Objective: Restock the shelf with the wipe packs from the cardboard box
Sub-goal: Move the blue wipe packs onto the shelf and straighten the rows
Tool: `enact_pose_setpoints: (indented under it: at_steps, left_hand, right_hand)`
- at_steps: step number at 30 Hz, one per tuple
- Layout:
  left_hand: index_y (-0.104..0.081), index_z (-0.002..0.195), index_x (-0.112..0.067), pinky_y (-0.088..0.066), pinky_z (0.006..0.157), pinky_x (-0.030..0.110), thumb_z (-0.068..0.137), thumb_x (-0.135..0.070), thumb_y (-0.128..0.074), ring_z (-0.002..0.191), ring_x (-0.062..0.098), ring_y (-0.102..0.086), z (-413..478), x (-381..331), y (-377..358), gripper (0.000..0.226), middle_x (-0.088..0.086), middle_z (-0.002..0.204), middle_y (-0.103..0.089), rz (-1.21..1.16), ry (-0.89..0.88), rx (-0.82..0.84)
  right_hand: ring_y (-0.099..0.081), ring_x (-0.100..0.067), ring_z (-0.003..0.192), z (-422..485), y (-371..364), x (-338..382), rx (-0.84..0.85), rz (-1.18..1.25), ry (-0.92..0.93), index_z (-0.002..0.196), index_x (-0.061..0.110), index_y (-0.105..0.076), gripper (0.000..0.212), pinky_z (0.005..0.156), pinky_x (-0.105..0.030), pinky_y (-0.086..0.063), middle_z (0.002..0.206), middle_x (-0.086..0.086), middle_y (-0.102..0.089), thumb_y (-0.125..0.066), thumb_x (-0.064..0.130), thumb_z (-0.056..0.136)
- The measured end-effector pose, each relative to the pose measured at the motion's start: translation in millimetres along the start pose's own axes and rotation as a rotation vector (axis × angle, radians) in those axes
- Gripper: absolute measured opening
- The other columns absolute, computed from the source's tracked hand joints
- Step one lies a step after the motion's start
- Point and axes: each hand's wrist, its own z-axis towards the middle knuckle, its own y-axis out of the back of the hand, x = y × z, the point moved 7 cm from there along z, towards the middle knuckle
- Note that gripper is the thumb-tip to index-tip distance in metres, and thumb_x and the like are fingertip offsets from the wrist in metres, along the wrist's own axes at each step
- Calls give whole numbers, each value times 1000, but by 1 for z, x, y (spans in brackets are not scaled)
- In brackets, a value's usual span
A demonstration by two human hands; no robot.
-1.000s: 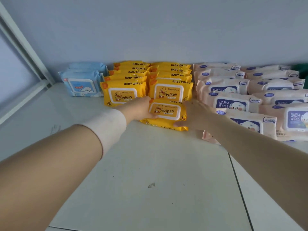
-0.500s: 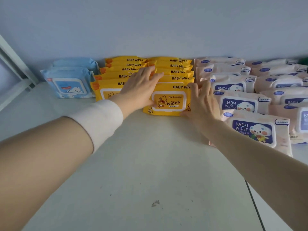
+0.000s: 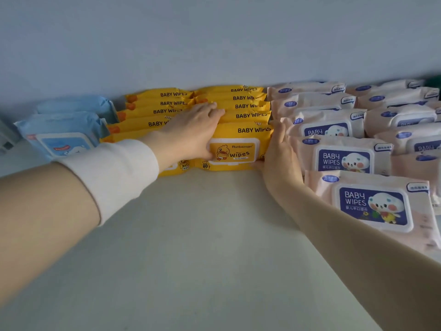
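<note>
A yellow wipe pack (image 3: pixel 238 151) with a duck label stands upright at the front of the right yellow row on the white shelf (image 3: pixel 202 247). My left hand (image 3: pixel 191 132) lies flat over the tops of the yellow packs, thumb on the front pack's face, fingers spread. My right hand (image 3: pixel 279 158) is flat against the pack's right side, between it and the pink packs. Neither hand grips it. Behind it, two rows of yellow packs (image 3: pixel 171 102) run to the back wall. The cardboard box is out of view.
Blue wipe packs (image 3: pixel 64 132) stand left of the yellow rows. Several pink "BABY WIPES" packs (image 3: pixel 372 204) fill the right side, reaching nearer the shelf front. The grey back wall (image 3: pixel 214 44) closes the shelf. Bare shelf surface lies in front of the yellow rows.
Both hands carried the yellow pack back and stood it upright against the right yellow row. They have let go and now press flat on its top and side.
</note>
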Motion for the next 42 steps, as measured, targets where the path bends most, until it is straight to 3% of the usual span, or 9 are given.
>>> enact_pose_setpoints:
  at_steps: [3, 7, 10, 15, 20, 23, 28, 36, 42]
  left_hand:
    - [-16, 147, -9, -20, 115, 39, 60, -44, -82, 142, 29, -19, 1, -1, -5, 114, 14, 155, -17, -19, -5, -31]
    - [-12, 148, -15, -14, 116, 38, 59, -52, -80, 144, 28, -12, 3, 4, -6, 118, 12, 158, -5, -67, -12, 48]
    - [-7, 149, -21, -13, 116, 38, 55, -62, -75, 146, 25, -6, 7, 13, -3, 123, 7, 158, 5, -102, -16, 137]
    - [-16, 148, -23, -20, 114, 38, 53, -62, -74, 145, 23, -13, 13, 17, 1, 118, 3, 159, 0, -126, -32, 165]
    - [-26, 141, -23, -37, 104, 42, 57, -59, -75, 141, 24, -26, 12, 15, 1, 104, 2, 158, -6, -103, -55, 93]
    - [-23, 144, -23, -34, 106, 41, 59, -58, -74, 141, 25, -24, 11, 16, 3, 105, 2, 159, -5, -103, -55, 94]
    - [-15, 148, -26, -12, 117, 35, 65, -54, -71, 146, 21, -7, 10, 22, -2, 104, 2, 159, 2, -220, -56, 170]
    - [-21, 145, -22, -23, 112, 32, 69, -46, -74, 144, 22, -17, 14, 18, -4, 96, 4, 158, -5, -210, -46, 178]
    - [-11, 148, -16, -25, 114, 47, 76, -48, -68, 145, 25, -11, 3, 0, 16, 98, 9, 158, -4, 65, 53, 244]
  right_hand:
    - [-58, -28, 107, 5, -4, -3, -20, 5, -5, 143, 17, -12, 67, 75, -32, -45, 140, -12, -44, -55, 14, 92]
    - [-52, -25, 121, 2, -1, -2, 26, 138, -27, 149, 26, 3, 89, 96, -40, -45, 151, -7, -34, -62, 13, 89]
    - [-52, -25, 121, 6, 1, -3, 117, 194, -83, 147, 12, -7, 96, 99, -41, -45, 140, -10, -46, -74, 16, 78]
    - [-53, -28, 119, 11, 2, -5, 170, 173, -138, 133, 8, -29, 77, 99, -43, -46, 129, -11, -55, -78, 18, 74]
    - [-55, -27, 118, 9, -4, -6, 190, 96, -130, 138, 7, -37, 73, 101, -39, -45, 131, -10, -56, -73, 26, 77]
    - [-56, -26, 116, 7, -2, -5, 219, 77, -120, 130, 8, -49, 60, 99, -34, -42, 129, -10, -58, -71, 30, 79]
    - [-56, -27, 116, 8, 0, -3, 296, 55, -69, 130, 7, -50, 58, 97, -31, -42, 129, -10, -58, -69, 30, 81]
    - [-60, -27, 110, 1, -5, -3, 221, 113, -138, 126, 9, -55, 47, 95, -32, -45, 125, -10, -63, -65, 29, 84]
    - [-53, -27, 115, 9, 18, 10, 224, -27, -153, 129, 2, -44, 58, 89, -32, -45, 130, -14, -52, -70, 24, 83]
